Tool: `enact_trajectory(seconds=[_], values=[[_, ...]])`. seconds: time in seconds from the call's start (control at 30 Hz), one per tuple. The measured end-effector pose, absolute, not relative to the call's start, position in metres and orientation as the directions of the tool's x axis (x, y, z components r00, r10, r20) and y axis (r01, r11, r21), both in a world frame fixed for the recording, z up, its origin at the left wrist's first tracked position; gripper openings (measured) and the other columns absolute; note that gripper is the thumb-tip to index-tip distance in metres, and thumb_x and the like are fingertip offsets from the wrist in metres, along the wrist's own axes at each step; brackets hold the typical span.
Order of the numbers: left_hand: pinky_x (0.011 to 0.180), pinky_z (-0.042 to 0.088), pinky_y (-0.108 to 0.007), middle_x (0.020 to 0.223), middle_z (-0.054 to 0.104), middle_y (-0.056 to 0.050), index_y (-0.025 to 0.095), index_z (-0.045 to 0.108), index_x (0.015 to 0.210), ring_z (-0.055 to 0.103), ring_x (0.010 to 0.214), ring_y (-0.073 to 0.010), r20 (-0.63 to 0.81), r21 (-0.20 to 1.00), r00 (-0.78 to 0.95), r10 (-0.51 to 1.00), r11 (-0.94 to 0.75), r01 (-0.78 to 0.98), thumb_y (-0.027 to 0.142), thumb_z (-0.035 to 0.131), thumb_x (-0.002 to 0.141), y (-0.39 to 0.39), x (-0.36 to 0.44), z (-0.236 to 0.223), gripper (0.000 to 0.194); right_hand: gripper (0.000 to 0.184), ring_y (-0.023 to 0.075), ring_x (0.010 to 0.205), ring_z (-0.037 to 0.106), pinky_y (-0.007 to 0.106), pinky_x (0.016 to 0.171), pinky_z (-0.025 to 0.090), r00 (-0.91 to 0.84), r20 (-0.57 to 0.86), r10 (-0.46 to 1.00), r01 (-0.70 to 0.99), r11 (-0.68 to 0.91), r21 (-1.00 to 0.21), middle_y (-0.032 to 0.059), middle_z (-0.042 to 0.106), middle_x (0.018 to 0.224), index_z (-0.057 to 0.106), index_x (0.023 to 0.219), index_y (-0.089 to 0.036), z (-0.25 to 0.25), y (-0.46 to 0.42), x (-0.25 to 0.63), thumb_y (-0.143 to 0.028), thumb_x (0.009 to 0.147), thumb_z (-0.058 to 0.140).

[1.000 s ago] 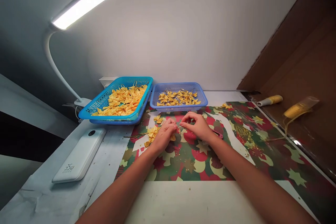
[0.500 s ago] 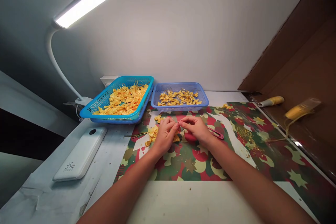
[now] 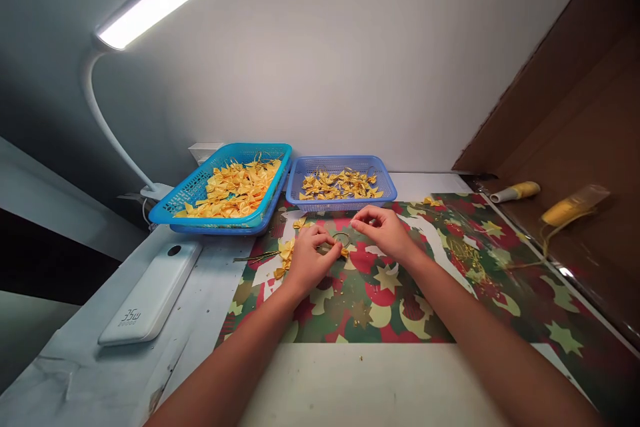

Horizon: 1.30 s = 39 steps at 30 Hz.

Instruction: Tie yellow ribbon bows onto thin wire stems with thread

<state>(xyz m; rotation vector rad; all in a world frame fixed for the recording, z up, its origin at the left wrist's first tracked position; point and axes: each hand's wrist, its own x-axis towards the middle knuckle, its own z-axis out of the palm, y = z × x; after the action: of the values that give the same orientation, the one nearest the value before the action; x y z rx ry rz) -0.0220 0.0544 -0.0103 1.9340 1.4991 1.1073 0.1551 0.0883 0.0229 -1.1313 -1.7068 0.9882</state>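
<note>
My left hand (image 3: 311, 259) is closed, thumb against fingers, on a small yellow ribbon bow (image 3: 345, 253). A thin gold loop of cord (image 3: 343, 237) stands up from the bow past my fingertips. My right hand (image 3: 383, 233) hovers to the right, apart from the left, with thumb and forefinger pinched; whatever is between them is too small to make out. More yellow bows (image 3: 286, 253) lie beside and partly behind my left hand, near a bundle of gold cords (image 3: 255, 257).
A turquoise basket (image 3: 165, 215) of yellow bows stands at the back left, beside a purple-blue basket (image 3: 345, 204) of corded bows. A white power bank (image 3: 150, 293) lies left, below a lamp (image 3: 107, 120). Thread spools (image 3: 515, 192) and gold snippets (image 3: 465, 257) are right.
My hands were together at the fingertips; my right hand has moved away to the right and slightly up. The gold loop now shows between them. The pink tool is now hidden by my right arm.
</note>
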Motion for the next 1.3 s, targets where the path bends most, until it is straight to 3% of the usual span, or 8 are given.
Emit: enact_trajectory(seconds=[0.27, 0.4, 0.5, 0.6, 0.73, 0.9, 1.13, 1.3], values=[[0.076, 0.039, -0.035, 0.077, 0.059, -0.004, 0.021, 0.066, 0.062, 0.053, 0.084, -0.0228, 0.290, 0.670, 0.080, 0.954, -0.262, 0.694, 0.029, 0.063, 0.074, 0.061, -0.025, -0.006, 0.015, 0.026, 0.0142, 0.062, 0.051, 0.028, 0.059, 0.041, -0.129, 0.230, 0.965, 0.196, 0.252, -0.948, 0.0015, 0.061, 0.068, 0.064, 0.071, -0.018, 0.025, 0.099, 0.167, -0.044, 0.070, 0.067], [0.073, 0.041, -0.034, 0.076, 0.061, -0.004, 0.020, 0.068, 0.062, 0.055, 0.080, -0.0232, 0.180, 0.686, 0.160, 0.971, -0.240, 0.687, 0.030, 0.067, 0.069, 0.072, -0.031, 0.008, 0.012, 0.028, 0.0144, 0.063, 0.052, 0.028, 0.060, 0.041, -0.116, 0.215, 0.970, 0.176, 0.233, -0.956, 0.0021, 0.062, 0.069, 0.064, 0.072, -0.018, 0.026, 0.100, 0.168, -0.045, 0.069, 0.068], [0.072, 0.043, -0.033, 0.085, 0.067, -0.007, 0.018, 0.070, 0.076, 0.059, 0.083, -0.0249, 0.158, 0.708, 0.163, 0.974, -0.227, 0.669, 0.024, 0.069, 0.065, 0.083, -0.035, 0.022, 0.012, 0.026, 0.0144, 0.064, 0.052, 0.028, 0.061, 0.042, -0.128, 0.218, 0.968, 0.158, 0.236, -0.959, 0.0019, 0.063, 0.069, 0.065, 0.072, -0.018, 0.025, 0.101, 0.165, -0.043, 0.069, 0.068], [0.066, 0.045, -0.029, 0.091, 0.071, -0.004, 0.020, 0.071, 0.089, 0.061, 0.075, -0.0200, 0.135, 0.741, 0.241, 0.961, -0.259, 0.619, 0.023, 0.065, 0.069, 0.094, -0.033, 0.033, 0.021, 0.023, 0.0142, 0.064, 0.053, 0.029, 0.063, 0.043, -0.138, 0.228, 0.964, 0.134, 0.246, -0.960, 0.0018, 0.064, 0.070, 0.065, 0.071, -0.018, 0.024, 0.103, 0.162, -0.041, 0.070, 0.068], [0.053, 0.040, -0.025, 0.077, 0.071, -0.002, 0.019, 0.075, 0.089, 0.053, 0.052, -0.0119, 0.030, 0.822, 0.477, 0.879, -0.293, 0.488, 0.028, 0.067, 0.072, 0.108, -0.023, 0.039, 0.020, 0.021, 0.0147, 0.064, 0.055, 0.029, 0.063, 0.043, -0.173, 0.248, 0.953, 0.128, 0.272, -0.954, 0.0021, 0.065, 0.070, 0.065, 0.071, -0.018, 0.024, 0.106, 0.158, -0.039, 0.072, 0.066], [0.048, 0.035, -0.023, 0.057, 0.065, 0.000, 0.016, 0.076, 0.075, 0.045, 0.044, -0.0088, -0.008, 0.834, 0.495, 0.869, -0.267, 0.482, 0.032, 0.065, 0.075, 0.116, -0.022, 0.033, 0.019, 0.021, 0.0137, 0.064, 0.053, 0.027, 0.062, 0.042, -0.148, 0.246, 0.958, 0.133, 0.266, -0.955, 0.0013, 0.064, 0.070, 0.065, 0.073, -0.018, 0.025, 0.108, 0.158, -0.038, 0.071, 0.067], [0.053, 0.041, -0.022, 0.074, 0.074, -0.003, 0.016, 0.076, 0.088, 0.058, 0.059, -0.0129, -0.031, 0.837, 0.452, 0.891, -0.224, 0.499, 0.036, 0.065, 0.078, 0.109, -0.039, 0.009, 0.025, 0.018, 0.0135, 0.065, 0.053, 0.027, 0.063, 0.042, -0.126, 0.262, 0.957, 0.133, 0.278, -0.951, 0.0004, 0.063, 0.070, 0.066, 0.072, -0.017, 0.022, 0.111, 0.160, -0.036, 0.071, 0.067], [0.063, 0.047, -0.022, 0.081, 0.076, -0.004, 0.017, 0.072, 0.085, 0.067, 0.073, -0.0160, -0.061, 0.867, 0.487, 0.871, -0.195, 0.459, 0.036, 0.060, 0.082, 0.105, -0.045, -0.004, 0.023, 0.019, 0.0131, 0.065, 0.052, 0.026, 0.062, 0.041, -0.092, 0.263, 0.960, 0.163, 0.275, -0.947, 0.0008, 0.064, 0.071, 0.067, 0.073, -0.017, 0.024, 0.112, 0.165, -0.036, 0.072, 0.067]])
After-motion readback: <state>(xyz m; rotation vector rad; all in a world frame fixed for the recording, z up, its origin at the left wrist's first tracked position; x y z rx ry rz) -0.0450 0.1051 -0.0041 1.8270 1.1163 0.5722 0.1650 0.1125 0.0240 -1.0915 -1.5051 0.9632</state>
